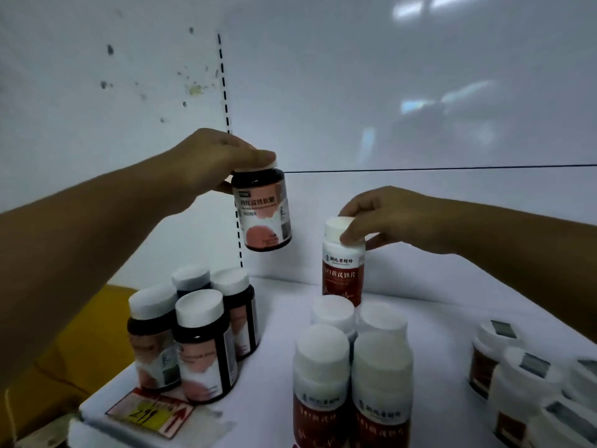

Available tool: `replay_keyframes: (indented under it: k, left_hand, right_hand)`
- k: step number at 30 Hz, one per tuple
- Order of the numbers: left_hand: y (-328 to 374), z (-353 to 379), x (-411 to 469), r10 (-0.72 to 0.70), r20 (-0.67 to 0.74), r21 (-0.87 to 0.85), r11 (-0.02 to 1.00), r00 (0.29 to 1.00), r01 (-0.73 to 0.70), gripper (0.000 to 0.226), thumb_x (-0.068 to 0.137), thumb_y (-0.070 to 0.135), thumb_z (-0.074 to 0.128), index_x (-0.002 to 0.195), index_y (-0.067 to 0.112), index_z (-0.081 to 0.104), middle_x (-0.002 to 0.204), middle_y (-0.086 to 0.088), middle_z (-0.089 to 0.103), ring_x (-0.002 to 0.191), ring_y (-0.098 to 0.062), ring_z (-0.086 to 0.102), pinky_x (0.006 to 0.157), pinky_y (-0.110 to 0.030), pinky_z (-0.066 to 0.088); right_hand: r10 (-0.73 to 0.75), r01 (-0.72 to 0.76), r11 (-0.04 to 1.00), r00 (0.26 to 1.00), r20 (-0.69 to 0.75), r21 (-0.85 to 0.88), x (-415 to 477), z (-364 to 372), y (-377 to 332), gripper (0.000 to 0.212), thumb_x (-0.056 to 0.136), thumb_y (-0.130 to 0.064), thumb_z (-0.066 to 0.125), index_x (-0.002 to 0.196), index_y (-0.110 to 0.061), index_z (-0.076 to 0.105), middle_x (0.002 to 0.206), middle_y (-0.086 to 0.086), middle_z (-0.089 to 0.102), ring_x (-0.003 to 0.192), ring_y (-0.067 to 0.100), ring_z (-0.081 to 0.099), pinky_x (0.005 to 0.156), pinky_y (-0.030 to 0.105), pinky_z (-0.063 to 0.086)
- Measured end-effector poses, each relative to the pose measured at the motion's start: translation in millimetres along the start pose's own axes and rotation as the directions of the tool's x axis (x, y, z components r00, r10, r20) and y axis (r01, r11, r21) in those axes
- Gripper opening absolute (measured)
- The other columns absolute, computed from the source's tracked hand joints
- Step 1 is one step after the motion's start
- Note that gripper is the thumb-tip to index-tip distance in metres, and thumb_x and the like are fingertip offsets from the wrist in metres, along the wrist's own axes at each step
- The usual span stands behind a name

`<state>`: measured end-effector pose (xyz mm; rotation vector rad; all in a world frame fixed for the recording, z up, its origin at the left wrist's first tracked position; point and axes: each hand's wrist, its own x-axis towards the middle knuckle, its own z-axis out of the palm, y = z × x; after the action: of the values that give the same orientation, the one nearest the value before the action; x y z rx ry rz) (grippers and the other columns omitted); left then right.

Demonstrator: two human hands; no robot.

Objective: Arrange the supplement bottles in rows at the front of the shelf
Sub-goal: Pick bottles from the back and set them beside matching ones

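1. Back panel (355, 92): white, with dark specks at upper left and a vertical row of slots running down behind the left hand.
2. Shelf (277, 367): white surface that carries all standing bottles.
3. Yellow object (80, 334): beside and below the shelf's left edge. What it is cannot be told.
4. Red-and-white group (352, 376): four white-capped bottles at centre front, two rows of two, touching.
5. Dark group (200, 344): four dark, white-capped bottles at left front, packed together in two rows.
6. Right cluster (529, 379): white-capped bottles with grey strips over the caps, at the right edge, well apart from the centre group.
7. Left hand (210, 163): fingers and thumb curled round the cap of the dark bottle (263, 211). It hangs slightly tilted in the air, above and behind the dark group.
8. Right hand (384, 218): fingertips and thumb pinch the cap of the red-and-white bottle (342, 273). It is upright, directly behind the centre group, with its base hidden.
9. Price label (150, 413): red and yellow, on the shelf's front edge below the dark group.
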<state>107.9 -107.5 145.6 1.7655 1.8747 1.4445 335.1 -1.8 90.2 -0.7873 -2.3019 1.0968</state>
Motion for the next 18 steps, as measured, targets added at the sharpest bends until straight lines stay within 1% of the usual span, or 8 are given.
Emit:
replay_keyframes:
  k: [1, 4, 7, 8, 10, 12, 15, 18]
  left_hand:
    - [-6, 1, 7, -0.002, 0.015, -0.015, 1.000, 1.000, 0.002, 0.029, 0.075, 0.034, 0.071, 0.093, 0.011, 0.071, 0.097, -0.001, 0.071, 0.092, -0.014, 0.065, 0.069, -0.027, 0.050]
    - [-23, 2, 24, 0.005, 0.059, -0.042, 0.999, 0.998, -0.002, 0.031, 0.073, 0.032, 0.073, 0.094, 0.009, 0.070, 0.095, 0.000, 0.069, 0.088, -0.011, 0.064, 0.062, -0.022, 0.050]
    - [-35, -3, 37, 0.024, 0.089, -0.046, 0.999, 0.996, -0.020, 0.031, 0.073, 0.032, 0.073, 0.093, 0.009, 0.070, 0.092, 0.001, 0.070, 0.084, -0.008, 0.064, 0.053, -0.016, 0.050]
    - [-39, -6, 41, 0.022, 0.092, -0.062, 0.998, 0.996, -0.017, 0.028, 0.073, 0.032, 0.074, 0.090, 0.009, 0.071, 0.090, 0.000, 0.070, 0.084, -0.009, 0.064, 0.052, -0.016, 0.051]
    - [-47, -11, 50, 0.003, 0.089, -0.097, 0.995, 0.996, 0.006, 0.024, 0.072, 0.030, 0.075, 0.085, 0.011, 0.071, 0.090, -0.002, 0.070, 0.087, -0.012, 0.064, 0.056, -0.020, 0.051]
    - [-58, -15, 56, -0.025, 0.103, -0.100, 0.994, 0.994, 0.036, 0.025, 0.071, 0.029, 0.075, 0.086, 0.010, 0.071, 0.093, -0.005, 0.070, 0.090, -0.015, 0.063, 0.058, -0.023, 0.050]
    - [-75, -18, 62, -0.060, 0.127, -0.064, 0.996, 0.990, 0.069, 0.024, 0.069, 0.028, 0.077, 0.084, 0.010, 0.071, 0.089, -0.004, 0.070, 0.086, -0.014, 0.064, 0.053, -0.021, 0.050]
    - [-92, -23, 63, -0.093, 0.132, -0.055, 0.993, 0.987, 0.101, 0.023, 0.066, 0.028, 0.080, 0.081, 0.012, 0.072, 0.086, -0.002, 0.071, 0.082, -0.013, 0.065, 0.049, -0.021, 0.053]
  right_hand:
    - [0.033, -0.032, 0.999, 0.999, 0.033, -0.009, 2, 2, 4, 0.028, 0.073, -0.009, 0.071, 0.101, -0.004, 0.066, 0.100, 0.009, 0.072, 0.092, 0.018, 0.067, 0.084, 0.031, 0.056]
    - [0.114, -0.114, 0.993, 0.981, 0.158, -0.011, 5, 5, 11, 0.026, 0.072, -0.006, 0.073, 0.097, -0.009, 0.067, 0.092, 0.003, 0.074, 0.089, 0.016, 0.070, 0.076, 0.026, 0.057]
    - [0.185, -0.182, 0.983, 0.956, 0.227, -0.035, 5, 9, 16, 0.031, 0.071, -0.005, 0.076, 0.099, -0.013, 0.066, 0.090, -0.003, 0.074, 0.090, 0.016, 0.070, 0.076, 0.024, 0.055]
    - [0.205, -0.200, 0.979, 0.950, 0.236, -0.047, 5, 11, 17, 0.032, 0.071, -0.006, 0.076, 0.101, -0.014, 0.066, 0.090, -0.004, 0.074, 0.090, 0.015, 0.070, 0.075, 0.023, 0.055]
    - [0.237, -0.229, 0.971, 0.941, 0.242, -0.061, 4, 17, 19, 0.033, 0.073, -0.006, 0.076, 0.103, -0.014, 0.065, 0.089, -0.007, 0.074, 0.086, 0.011, 0.070, 0.071, 0.019, 0.053]
    - [0.262, -0.252, 0.965, 0.934, 0.242, -0.069, 2, 22, 21, 0.033, 0.074, -0.006, 0.075, 0.104, -0.014, 0.065, 0.090, -0.008, 0.074, 0.085, 0.009, 0.069, 0.070, 0.017, 0.052]
    - [0.291, -0.284, 0.957, 0.921, 0.257, -0.067, 1, 25, 26, 0.030, 0.076, -0.007, 0.073, 0.104, -0.013, 0.065, 0.092, -0.006, 0.074, 0.087, 0.010, 0.069, 0.071, 0.018, 0.053]
    - [0.291, -0.294, 0.956, 0.928, 0.234, -0.023, 4, 25, 34, 0.019, 0.080, -0.006, 0.069, 0.098, -0.011, 0.067, 0.089, -0.001, 0.073, 0.084, 0.012, 0.068, 0.071, 0.021, 0.053]
